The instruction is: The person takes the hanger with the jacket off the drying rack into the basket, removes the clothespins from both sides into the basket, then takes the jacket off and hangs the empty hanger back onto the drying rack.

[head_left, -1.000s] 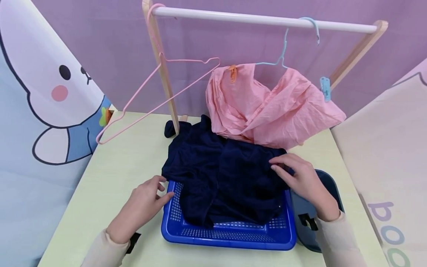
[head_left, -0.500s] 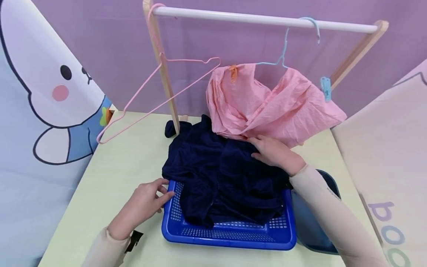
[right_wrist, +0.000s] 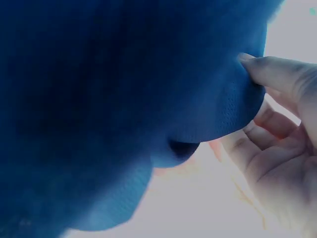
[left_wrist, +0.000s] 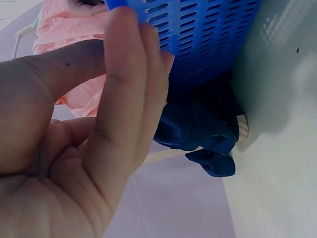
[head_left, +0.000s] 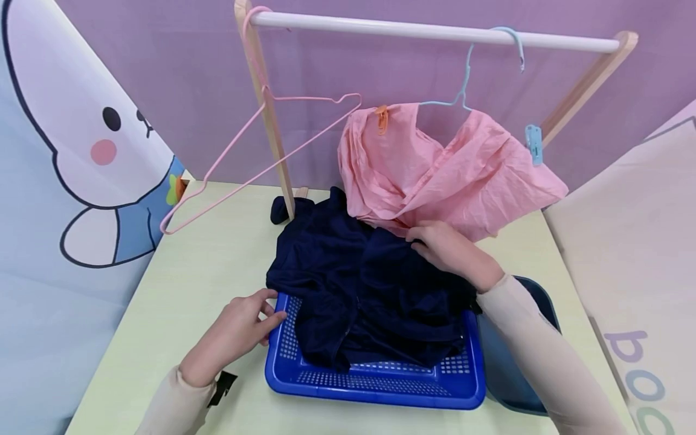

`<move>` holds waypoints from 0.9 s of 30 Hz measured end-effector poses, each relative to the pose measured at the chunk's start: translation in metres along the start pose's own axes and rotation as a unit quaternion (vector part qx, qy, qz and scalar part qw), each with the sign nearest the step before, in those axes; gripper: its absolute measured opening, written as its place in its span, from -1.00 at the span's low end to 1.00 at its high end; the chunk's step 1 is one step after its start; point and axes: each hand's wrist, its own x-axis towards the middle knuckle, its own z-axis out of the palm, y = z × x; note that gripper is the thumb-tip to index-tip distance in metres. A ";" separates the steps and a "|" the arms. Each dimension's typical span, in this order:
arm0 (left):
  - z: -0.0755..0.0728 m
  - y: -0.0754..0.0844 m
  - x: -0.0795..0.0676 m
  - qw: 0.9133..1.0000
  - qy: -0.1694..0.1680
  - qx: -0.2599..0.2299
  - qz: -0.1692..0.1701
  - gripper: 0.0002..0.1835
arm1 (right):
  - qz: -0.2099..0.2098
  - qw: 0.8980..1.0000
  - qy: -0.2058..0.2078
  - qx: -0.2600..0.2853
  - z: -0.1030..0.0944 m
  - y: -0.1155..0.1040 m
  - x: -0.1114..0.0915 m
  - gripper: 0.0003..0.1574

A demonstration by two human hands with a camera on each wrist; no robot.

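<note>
A dark navy garment (head_left: pixel 326 254) lies spread over the blue plastic basket (head_left: pixel 375 389), draping past its back edge onto the table. My left hand (head_left: pixel 234 326) holds the basket's left rim; in the left wrist view, fingers (left_wrist: pixel 124 84) lie against the slotted outer wall. At the garment's back edge, just below a hanging pink shirt (head_left: pixel 451 175), my right hand (head_left: pixel 451 251) pinches the cloth. The right wrist view shows the thumb (right_wrist: pixel 277 72) in front of the fabric and other fingers behind it. Folds hide the garment's exact cut.
The wooden rack's white rail (head_left: pixel 380 25) carries a bare pink hanger (head_left: pixel 261 175) and a light blue hanger (head_left: pixel 466 78) with the shirt. An orange clothespin (head_left: pixel 382 119) and a blue clothespin (head_left: pixel 534 145) grip the shirt. A dark bin (head_left: pixel 502 368) stands right of the basket.
My right hand has moved left from the garment's right side to its back edge and now pinches the cloth there. My left hand has stayed by the basket's left rim.
</note>
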 end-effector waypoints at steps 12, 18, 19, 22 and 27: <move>-0.002 0.004 0.000 0.999 -0.016 -0.024 -0.016 -0.54 | -0.050 0.995 0.079 0.025 -0.039 -0.075 -0.033 -0.71; -0.001 0.004 0.000 0.999 -0.015 -0.035 -0.019 -0.56 | -0.083 0.993 0.075 0.043 -0.039 -0.103 -0.044 -0.79; -0.001 0.004 0.000 0.999 -0.015 -0.035 -0.019 -0.56 | -0.090 0.992 0.073 0.048 -0.036 -0.106 -0.045 -0.78; -0.001 0.004 0.001 0.999 -0.016 -0.036 -0.023 -0.55 | -0.102 0.991 0.051 0.069 -0.024 -0.113 -0.049 -0.81; -0.002 0.004 0.004 0.999 -0.017 -0.027 -0.029 -0.55 | -0.056 0.991 -0.082 0.086 0.002 -0.109 -0.047 -0.77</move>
